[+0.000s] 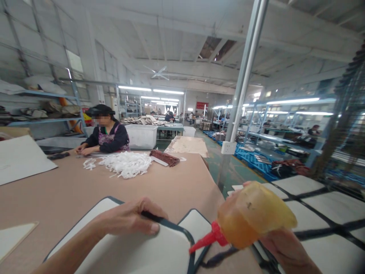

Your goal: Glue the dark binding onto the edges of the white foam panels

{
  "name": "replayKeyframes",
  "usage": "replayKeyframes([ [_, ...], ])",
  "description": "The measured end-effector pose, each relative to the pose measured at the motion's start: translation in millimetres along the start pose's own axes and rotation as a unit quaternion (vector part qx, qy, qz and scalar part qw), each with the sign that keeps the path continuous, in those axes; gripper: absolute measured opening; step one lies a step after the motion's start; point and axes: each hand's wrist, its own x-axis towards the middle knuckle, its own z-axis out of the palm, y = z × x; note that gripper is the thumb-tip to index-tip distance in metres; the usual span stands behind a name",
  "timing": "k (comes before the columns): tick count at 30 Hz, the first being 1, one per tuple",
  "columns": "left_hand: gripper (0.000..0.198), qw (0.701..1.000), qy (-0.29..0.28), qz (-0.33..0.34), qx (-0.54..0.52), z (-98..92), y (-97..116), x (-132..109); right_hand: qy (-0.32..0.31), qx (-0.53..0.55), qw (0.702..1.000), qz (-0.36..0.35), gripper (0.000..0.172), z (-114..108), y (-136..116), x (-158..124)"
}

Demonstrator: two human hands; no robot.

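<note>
My left hand grips the upper edge of a white panel with dark edging, thumb on its near face and fingers behind. A squeeze bottle of amber glue is in my right hand, tilted so that its red nozzle points left and down. The nozzle's tip is at the panel's dark right-hand border. Behind this panel lies another white panel with dark edging, partly covered. Most of my right hand's fingers are hidden by the bottle.
Across the brown-covered table a co-worker sits with both hands on the surface. White strips lie heaped beside a brown bundle. A metal post stands at the right edge. Several white panels are spread at the right.
</note>
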Motion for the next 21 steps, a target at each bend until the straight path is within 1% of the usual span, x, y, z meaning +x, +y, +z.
replayKeyframes([
  [3,0.036,0.999,0.018,-0.027,-0.022,-0.7,-13,-2,0.015,0.012,1.000,-0.004,0.072,-2,8,-1],
  [6,0.037,0.997,0.054,-0.029,-0.041,-0.4,-24,-2,0.048,0.001,0.998,-0.030,0.074,0,14,1],
  [8,0.038,0.996,0.062,-0.032,-0.055,-0.2,-28,-2,0.054,-0.005,0.998,-0.036,0.074,1,17,2],
  [12,0.039,0.993,0.078,-0.039,-0.080,-0.5,-35,0,0.079,0.016,0.997,0.003,0.078,3,21,6],
  [13,0.039,0.992,0.082,-0.039,-0.082,-0.8,-37,0,0.081,0.016,0.997,0.007,0.079,4,21,7],
  [18,0.038,0.992,0.095,-0.043,-0.070,-3.5,-47,1,0.056,-0.004,0.998,-0.022,0.076,5,25,13],
  [21,0.036,0.989,0.116,-0.062,-0.074,-6.3,-53,2,0.072,0.013,0.997,0.008,0.081,-4,34,8],
])
